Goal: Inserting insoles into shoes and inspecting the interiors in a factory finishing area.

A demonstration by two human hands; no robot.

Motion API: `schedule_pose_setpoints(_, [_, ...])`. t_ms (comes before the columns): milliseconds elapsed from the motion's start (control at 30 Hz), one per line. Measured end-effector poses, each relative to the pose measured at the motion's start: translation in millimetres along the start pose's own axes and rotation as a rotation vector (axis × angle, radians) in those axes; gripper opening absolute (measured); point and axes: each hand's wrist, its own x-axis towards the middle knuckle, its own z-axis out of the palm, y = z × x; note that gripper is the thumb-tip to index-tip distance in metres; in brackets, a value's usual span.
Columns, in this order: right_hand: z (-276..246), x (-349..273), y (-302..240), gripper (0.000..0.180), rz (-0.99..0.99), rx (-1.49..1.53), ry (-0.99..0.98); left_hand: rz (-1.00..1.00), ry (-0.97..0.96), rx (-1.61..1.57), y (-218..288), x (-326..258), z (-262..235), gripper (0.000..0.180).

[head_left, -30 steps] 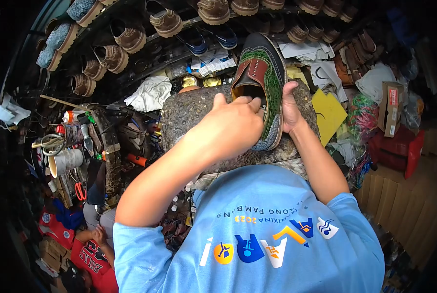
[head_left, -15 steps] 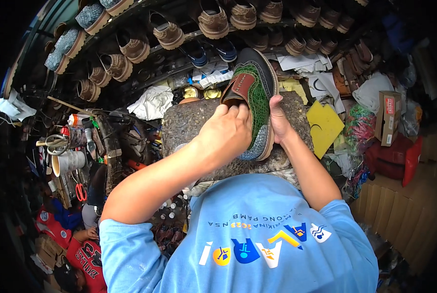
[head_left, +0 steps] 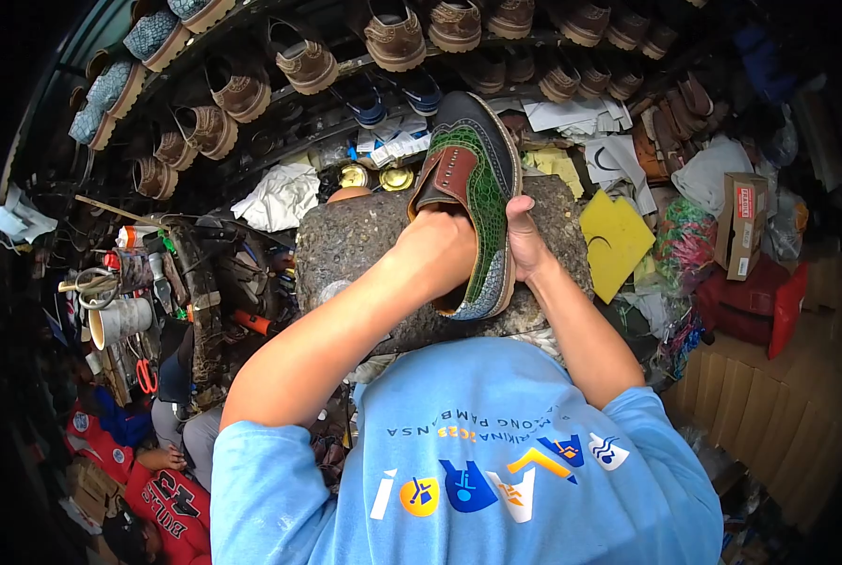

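A multicoloured leather shoe [head_left: 489,207] is held up over a rough stone block [head_left: 331,240], its toe pointing away from me. It has a black toe, green crocodile-textured sides, a brown laceless eyelet panel and a grey-blue textured heel. My left hand [head_left: 437,250] reaches into the shoe's opening, and its fingers are hidden inside. From the right, my right hand [head_left: 526,240] grips the shoe, its thumb up along the sole edge. The other fingers of that hand are out of sight behind the shoe.
Racks of brown shoes [head_left: 395,38] curve across the back. A yellow sheet [head_left: 616,245] and a cardboard box [head_left: 739,226] lie right of the block. Crumpled paper [head_left: 278,198], a white cup [head_left: 120,320] and red-handled scissors [head_left: 146,375] are at left. A person in red [head_left: 169,504] is at lower left.
My left hand has gone deeper into the shoe; its fingers showed at the opening before. The shoe and both hands have shifted slightly left in the view.
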Motion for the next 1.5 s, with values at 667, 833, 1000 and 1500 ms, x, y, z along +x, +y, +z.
schedule_pose_setpoints(667, [10.0,-7.9,-10.6,0.146,0.037,-0.179,0.036,-0.027,0.337,0.063,62.8,-85.8,50.3,0.022])
schedule_pose_setpoints(833, [9.4,-3.7,-11.4,0.146,-0.013,-0.196,0.112,0.019,0.219,-0.354,40.7,-80.8,26.8,0.045])
schedule_pose_setpoints(1000, [9.0,-4.5,-15.0,0.143,0.020,-0.009,0.082,0.077,0.320,-0.361,32.7,-60.2,3.7,0.074])
schedule_pose_setpoints(1500, [5.1,-2.1,-28.8,0.143,0.152,-0.031,-0.027,0.195,0.571,-0.645,13.1,-121.5,5.1,0.059])
